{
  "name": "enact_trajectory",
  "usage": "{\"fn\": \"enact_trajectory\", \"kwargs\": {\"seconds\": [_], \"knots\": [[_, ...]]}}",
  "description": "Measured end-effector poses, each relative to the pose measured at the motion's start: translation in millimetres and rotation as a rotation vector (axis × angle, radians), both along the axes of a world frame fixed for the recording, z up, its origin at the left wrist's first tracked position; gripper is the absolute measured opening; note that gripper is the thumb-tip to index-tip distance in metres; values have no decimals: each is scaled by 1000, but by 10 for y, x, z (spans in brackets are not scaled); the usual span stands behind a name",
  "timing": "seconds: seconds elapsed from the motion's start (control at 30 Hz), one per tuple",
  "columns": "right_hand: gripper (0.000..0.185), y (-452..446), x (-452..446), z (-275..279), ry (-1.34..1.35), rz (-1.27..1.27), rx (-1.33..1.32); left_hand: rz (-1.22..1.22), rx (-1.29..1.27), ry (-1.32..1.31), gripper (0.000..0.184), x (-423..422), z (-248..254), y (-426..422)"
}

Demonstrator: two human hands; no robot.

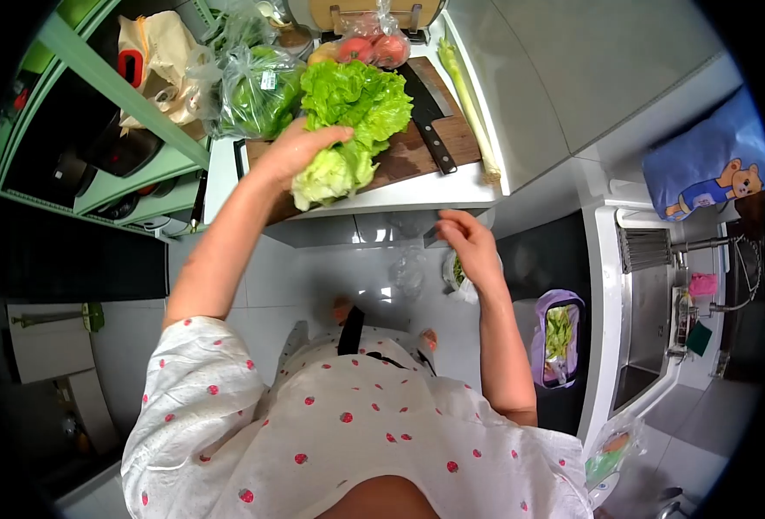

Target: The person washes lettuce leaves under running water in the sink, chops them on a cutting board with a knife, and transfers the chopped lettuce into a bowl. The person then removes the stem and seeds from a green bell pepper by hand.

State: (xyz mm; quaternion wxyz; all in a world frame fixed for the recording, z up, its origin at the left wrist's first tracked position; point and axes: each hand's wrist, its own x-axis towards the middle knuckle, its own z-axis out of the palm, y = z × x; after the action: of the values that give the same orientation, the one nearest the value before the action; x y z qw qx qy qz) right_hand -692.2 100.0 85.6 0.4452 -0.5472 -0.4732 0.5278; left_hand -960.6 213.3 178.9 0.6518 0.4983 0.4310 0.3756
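Note:
My left hand is closed around a head of green leaf lettuce, holding it near its pale base over the front of the wooden cutting board. A kitchen knife with a black riveted handle lies on the board, right of the lettuce. To the right of the board rests a long leek or green onion. My right hand is just below the counter's front edge, its fingers loosely bent and slightly apart, with nothing visible in it.
Bagged green vegetables and bagged tomatoes stand behind the board. A green shelf rack is on the left. On the right are a sink and a purple-rimmed bin holding leaves. A white-lined container sits low ahead.

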Motion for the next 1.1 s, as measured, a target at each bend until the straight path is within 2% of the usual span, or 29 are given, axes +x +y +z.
{"fn": "enact_trajectory", "kwargs": {"seconds": [0.13, 0.27, 0.4, 0.43, 0.53, 0.57, 0.67, 0.77, 0.8, 0.87, 0.9, 0.97, 1.07, 1.1], "knots": [[26, 231, -348, 129, -57, 75, 11, -123, 366, 449, 40, -228, 160, 401], [25, 486, -341, 121, -65, 52, 56, -426, 645, 1175, 34, -128, 557, 675], [23, 749, -238, 164, -28, -23, 81, -717, 1007, 1537, 30, 54, 589, 906], [22, 817, -203, 182, -57, -46, 126, -815, 1057, 1657, 24, 133, 598, 925], [22, 1041, -173, 241, -46, -283, 327, -950, 1233, 1775, 20, 349, 447, 1036], [29, 1105, -134, 311, -114, -280, 309, -1034, 1165, 1819, 14, 442, 401, 1060], [42, 1360, -115, 508, -432, -201, 611, -1096, 1254, 1824, 14, 706, 286, 1071], [64, 1754, -177, 368, -509, -73, 698, -1070, 1413, 1653, 14, 813, 93, 1144], [69, 1822, -225, 305, -404, 15, 582, -1045, 1482, 1576, 14, 824, 10, 1191], [79, 1928, -310, 190, -189, 186, 348, -1065, 1451, 1478, 17, 825, -111, 1318], [88, 1958, -305, 162, -188, 215, 325, -1067, 1449, 1446, 18, 808, -118, 1344], [87, 1943, -341, 92, -234, 179, 347, -1083, 1440, 1436, 21, 762, -138, 1383], [84, 1867, -453, -97, -331, 85, 285, -853, 1413, 1215, 19, 602, -276, 1371], [84, 1871, -489, -124, -368, 50, 255, -779, 1417, 1224, 29, 575, -240, 1323]]}}
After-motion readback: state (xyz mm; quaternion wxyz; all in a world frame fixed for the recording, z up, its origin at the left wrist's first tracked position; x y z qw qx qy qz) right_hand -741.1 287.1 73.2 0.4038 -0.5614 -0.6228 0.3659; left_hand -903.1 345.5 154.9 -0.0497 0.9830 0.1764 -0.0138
